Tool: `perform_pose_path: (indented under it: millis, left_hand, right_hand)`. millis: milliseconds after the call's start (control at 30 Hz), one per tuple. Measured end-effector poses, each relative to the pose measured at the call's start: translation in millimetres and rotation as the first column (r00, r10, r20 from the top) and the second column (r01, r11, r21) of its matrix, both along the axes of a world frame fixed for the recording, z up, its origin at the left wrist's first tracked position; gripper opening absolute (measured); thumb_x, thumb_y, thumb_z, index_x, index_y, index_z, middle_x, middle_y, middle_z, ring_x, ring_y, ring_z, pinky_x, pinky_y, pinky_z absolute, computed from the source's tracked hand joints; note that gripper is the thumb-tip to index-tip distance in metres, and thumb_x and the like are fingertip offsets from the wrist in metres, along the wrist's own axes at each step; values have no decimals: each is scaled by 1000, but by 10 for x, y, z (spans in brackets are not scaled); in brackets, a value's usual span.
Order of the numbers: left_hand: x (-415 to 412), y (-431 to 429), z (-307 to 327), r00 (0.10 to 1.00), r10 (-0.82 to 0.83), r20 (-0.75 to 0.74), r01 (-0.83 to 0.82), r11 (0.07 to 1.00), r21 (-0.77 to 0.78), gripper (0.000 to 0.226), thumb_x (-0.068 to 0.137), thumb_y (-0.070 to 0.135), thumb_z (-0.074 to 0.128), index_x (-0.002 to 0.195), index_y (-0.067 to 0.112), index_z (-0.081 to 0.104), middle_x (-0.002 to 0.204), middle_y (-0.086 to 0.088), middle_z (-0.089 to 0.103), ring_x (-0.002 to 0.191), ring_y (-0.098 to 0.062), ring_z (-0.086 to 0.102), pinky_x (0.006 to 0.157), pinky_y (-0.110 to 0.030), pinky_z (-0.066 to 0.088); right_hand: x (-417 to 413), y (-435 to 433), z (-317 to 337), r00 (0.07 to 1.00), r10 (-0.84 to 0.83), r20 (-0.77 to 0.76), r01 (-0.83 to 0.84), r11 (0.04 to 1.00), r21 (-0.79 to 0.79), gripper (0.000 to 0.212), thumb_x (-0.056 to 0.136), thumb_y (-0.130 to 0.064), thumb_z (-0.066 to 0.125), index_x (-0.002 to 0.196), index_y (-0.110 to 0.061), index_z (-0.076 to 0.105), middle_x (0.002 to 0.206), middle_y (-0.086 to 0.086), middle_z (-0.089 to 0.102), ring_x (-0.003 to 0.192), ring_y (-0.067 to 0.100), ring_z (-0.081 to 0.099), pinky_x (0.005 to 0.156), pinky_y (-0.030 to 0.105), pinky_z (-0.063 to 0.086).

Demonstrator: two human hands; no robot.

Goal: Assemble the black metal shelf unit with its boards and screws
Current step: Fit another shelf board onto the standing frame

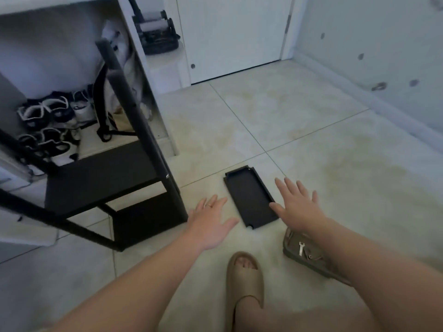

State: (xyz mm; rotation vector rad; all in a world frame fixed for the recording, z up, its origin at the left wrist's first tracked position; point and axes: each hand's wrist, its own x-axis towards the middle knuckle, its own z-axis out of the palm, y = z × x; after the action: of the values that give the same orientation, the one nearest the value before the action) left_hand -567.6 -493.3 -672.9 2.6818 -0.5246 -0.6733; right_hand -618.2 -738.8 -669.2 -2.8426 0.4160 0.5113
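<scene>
Fingers spread on both hands, the left hand point(211, 221) just beside the black board point(249, 195) lying flat on the tiled floor point(311, 130), the right hand point(297, 209) at its other edge, frame point(134, 130) standing left, wrench point(300, 248) resting on a slipper point(311, 259).

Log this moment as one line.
board: flat on floor, right of shelf frame | left hand: open, left of board | right hand: open, at board's right edge | step: no grip yet
</scene>
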Motion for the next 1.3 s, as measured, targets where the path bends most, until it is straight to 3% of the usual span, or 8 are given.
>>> perform_pose_path:
  millis: [200, 500, 600, 733, 867, 1033, 1167, 1300]
  left_hand:
    - [421, -604, -868, 980, 4, -197, -6, 1000, -5, 76, 96, 62, 46, 158, 26, 21, 167, -1, 18, 152, -25, 16, 122, -43, 21]
    - [824, -1119, -2347, 807, 378, -453, -469, 877, -103, 63, 97, 43, 59, 148, 13, 39, 151, -7, 40, 132, -27, 47, 101, -31, 36]
    - [909, -1224, -2568, 786, 454, -421, -565, 803, -188, 50, 96, 38, 60, 141, 17, 47, 138, -4, 44, 102, -16, 52, 89, -28, 41]
    - [997, -1346, -2691, 645, 521, -559, -726, 647, -234, 50, 95, 29, 63, 140, 10, 52, 137, -6, 54, 112, -24, 62, 99, -40, 52]
    - [1011, -1290, -2566, 557, 532, -638, -799, 552, -237, 29, 98, 15, 56, 127, 17, 60, 123, 1, 64, 110, -22, 63, 99, -39, 52]
    - [888, -1106, -2030, 500, 462, -732, -825, 511, -242, 30, 98, 3, 51, 122, 21, 55, 108, 1, 71, 98, -22, 69, 87, -34, 55]
    - [755, -965, -1366, 431, 413, -802, -884, 374, -282, 36, 99, 5, 53, 131, 19, 58, 100, -1, 73, 89, -22, 72, 77, -37, 61]
    - [630, -690, -612, 545, 388, -744, -825, 407, -392, 41, 100, 5, 51, 136, 24, 56, 98, -1, 72, 79, -19, 69, 64, -34, 59]
  right_hand:
    - [629, -498, -648, 997, 15, -72, -18, 999, -40, 69, 104, -59, 26, 160, -36, -7, 170, -9, -10, 156, 25, -8, 122, 61, 3]
    - [1615, -767, -2080, 976, 1, -219, -16, 998, -66, 69, 104, -58, 27, 160, -36, -7, 170, -7, -8, 157, 26, -8, 122, 60, 3]
    - [1708, -735, -2405, 968, -57, -246, 69, 997, 40, 72, 104, -55, 37, 161, -31, 0, 170, -3, 7, 156, 27, 9, 122, 55, 17]
    - [1770, -639, -2545, 963, -175, -207, 229, 935, 272, 76, 100, -49, 53, 162, -27, 15, 161, 7, 33, 142, 32, 39, 112, 41, 35]
    - [1781, -672, -2358, 918, -365, -155, 395, 811, 431, 69, 97, -45, 59, 157, -27, 30, 148, 5, 52, 129, 30, 52, 97, 34, 39]
    - [1701, -766, -1664, 874, -483, -48, 435, 734, 522, 39, 95, -25, 65, 133, -21, 59, 128, 0, 67, 102, 20, 62, 88, 32, 45]
    - [1486, -710, -923, 823, -563, -72, 467, 599, 650, 33, 92, -8, 70, 125, -12, 64, 110, 5, 70, 82, 16, 66, 67, 28, 49]
    - [1149, -552, -127, 771, -604, -201, 486, 354, 799, 40, 93, 1, 68, 132, -1, 57, 111, 18, 70, 85, 26, 71, 66, 30, 56]
